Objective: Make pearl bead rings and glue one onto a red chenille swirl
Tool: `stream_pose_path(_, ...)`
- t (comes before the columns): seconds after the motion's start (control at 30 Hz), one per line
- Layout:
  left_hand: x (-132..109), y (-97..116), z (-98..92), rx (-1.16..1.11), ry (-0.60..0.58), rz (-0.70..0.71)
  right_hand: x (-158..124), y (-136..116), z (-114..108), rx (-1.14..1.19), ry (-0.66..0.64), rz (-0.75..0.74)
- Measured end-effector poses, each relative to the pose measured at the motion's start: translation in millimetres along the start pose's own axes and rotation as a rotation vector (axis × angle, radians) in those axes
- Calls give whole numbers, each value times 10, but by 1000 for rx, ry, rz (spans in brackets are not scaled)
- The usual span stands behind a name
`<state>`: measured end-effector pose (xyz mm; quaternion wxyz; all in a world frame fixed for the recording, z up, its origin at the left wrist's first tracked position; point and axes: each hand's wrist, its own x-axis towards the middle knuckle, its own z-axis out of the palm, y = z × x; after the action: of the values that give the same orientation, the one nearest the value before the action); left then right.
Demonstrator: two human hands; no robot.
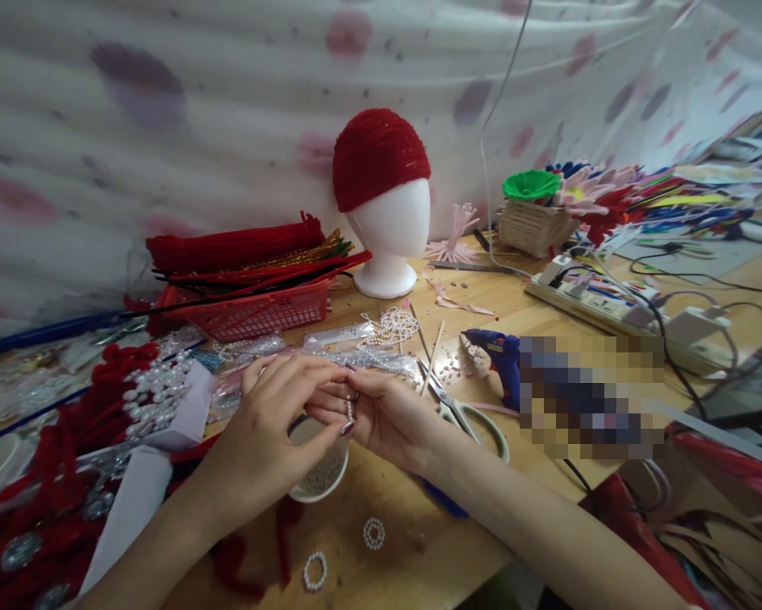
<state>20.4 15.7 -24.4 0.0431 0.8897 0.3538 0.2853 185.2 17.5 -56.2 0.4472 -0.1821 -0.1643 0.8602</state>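
In front of me, my left hand (275,407) and my right hand (386,415) meet with their fingertips together. A short string of small white beads (349,408) runs between them, from near my right thumb tip down to my left thumb. My fingers are closed about it; its far end is hidden behind them. Right below my hands stands a white cup (320,479) holding tiny beads, partly covered by my left hand. Two small bead rings lie on the wooden table: one round bead ring (374,534) and one oval bead ring (315,572) nearer me.
Scissors (460,407) and a blue glue gun (498,356) lie to the right, near a power strip (597,309). Behind stands a white foam head (390,229) with a red cap. A red basket (259,313) and a box of pearls (158,394) are at left.
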Motion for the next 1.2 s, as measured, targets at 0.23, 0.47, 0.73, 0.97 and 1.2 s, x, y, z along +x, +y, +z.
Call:
stream_pose_path(0.23, 3, 9, -3, -5, -4, -3, -1, 7, -24, 9, -10, -13)
stream_pose_path(0.47, -14, -7, 22, 4, 1, -7, -8, 6, -28, -6, -7, 15)
stream_pose_path(0.73, -2, 14, 6, -17, -1, -2, 2, 10, -28, 10, -27, -10)
stream_pose_path(0.97, 5, 12, -1, -30, -6, -14, 14, 7, -27, 6, -22, -9)
stream_pose_path(1.2, 3, 10, 5, -25, -19, -15, 24, 18, -47, 3, -24, -11)
